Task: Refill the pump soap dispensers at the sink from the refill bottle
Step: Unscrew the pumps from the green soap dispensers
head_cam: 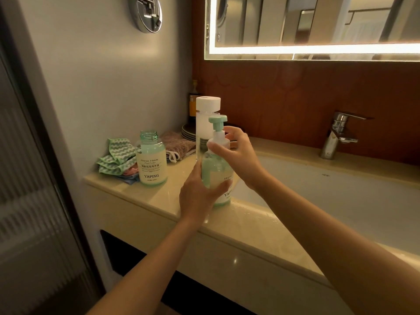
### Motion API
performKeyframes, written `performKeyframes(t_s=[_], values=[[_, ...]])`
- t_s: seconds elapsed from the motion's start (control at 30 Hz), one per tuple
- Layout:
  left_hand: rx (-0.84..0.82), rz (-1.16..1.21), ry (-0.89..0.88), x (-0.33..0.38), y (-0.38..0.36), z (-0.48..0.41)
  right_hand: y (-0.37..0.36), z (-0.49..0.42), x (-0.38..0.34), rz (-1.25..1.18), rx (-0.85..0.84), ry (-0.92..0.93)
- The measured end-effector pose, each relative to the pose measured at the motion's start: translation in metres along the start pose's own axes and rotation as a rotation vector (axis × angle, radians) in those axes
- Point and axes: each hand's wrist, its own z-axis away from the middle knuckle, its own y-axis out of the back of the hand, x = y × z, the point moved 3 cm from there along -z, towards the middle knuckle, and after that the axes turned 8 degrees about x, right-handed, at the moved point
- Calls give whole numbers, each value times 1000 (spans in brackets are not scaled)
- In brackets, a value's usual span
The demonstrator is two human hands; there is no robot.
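Fingers of the left hand [200,192] wrap the pump dispenser [218,176] on the countertop [159,196] near the sink [341,196], steadying it while the right hand [238,153] grips its collar, likely twisting; open dispenser [151,159] waits left.

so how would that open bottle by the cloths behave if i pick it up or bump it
The open bottle looks nearly full, so probably heavy for its size and steady on its wide base. With no pump on its neck, a tilt would likely spill. Its smooth wall may be slippery.
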Motion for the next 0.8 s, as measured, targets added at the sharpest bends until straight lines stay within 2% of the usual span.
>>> performKeyframes(t_s=[0.07, 0.13, 0.27, 0.33, 0.5, 0.57, 0.73, 0.8], values=[[-12, 2, 8, -2, -1, 0, -1, -1, -3, 105, 54, 44], [-14, -1, 6, -2, -1, 0, -2, -3, -4, 100, 68, 40], [3, -1, -1, -1, -1, -1, -1, 0, -4, -154, -62, -97], [7, 1, 0, -2, -1, -1, -1, 1, -3, -190, -98, -104], [-11, -1, -10, -2, -2, -1, -4, -3, -8, 107, 24, 18], [-9, -6, -19, -3, -2, -1, -6, -5, -8, 137, 54, 14], [8, -11, -14, -2, -2, -1, -5, 0, -8, -114, -57, -77], [7, -17, -13, -2, -2, -1, -5, 1, -7, -132, -68, -61]])
